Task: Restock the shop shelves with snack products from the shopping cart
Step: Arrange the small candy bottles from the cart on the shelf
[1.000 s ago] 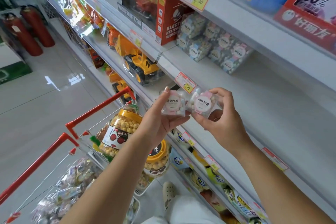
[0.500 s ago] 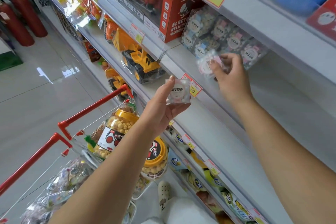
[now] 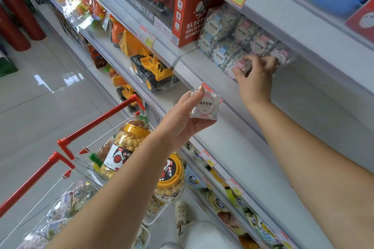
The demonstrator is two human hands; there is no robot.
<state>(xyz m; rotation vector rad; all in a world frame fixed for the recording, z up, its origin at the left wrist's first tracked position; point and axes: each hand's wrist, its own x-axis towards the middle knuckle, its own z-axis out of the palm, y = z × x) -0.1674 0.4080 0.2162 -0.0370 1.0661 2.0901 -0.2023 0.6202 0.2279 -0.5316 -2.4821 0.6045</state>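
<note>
Pinching a clear candy box in the left hand. At one o'clock, gripping a second box on the shelf with the right hand, fingers curled.

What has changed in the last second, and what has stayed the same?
The right hand carried its candy box away from the left hand, up to the shelf beside the stacked boxes, and still grips it. The left hand still holds the second box below, in front of the shelf edge. The cart stays put.

Right hand grips candy box at shelf; left hand holds second box.
</note>
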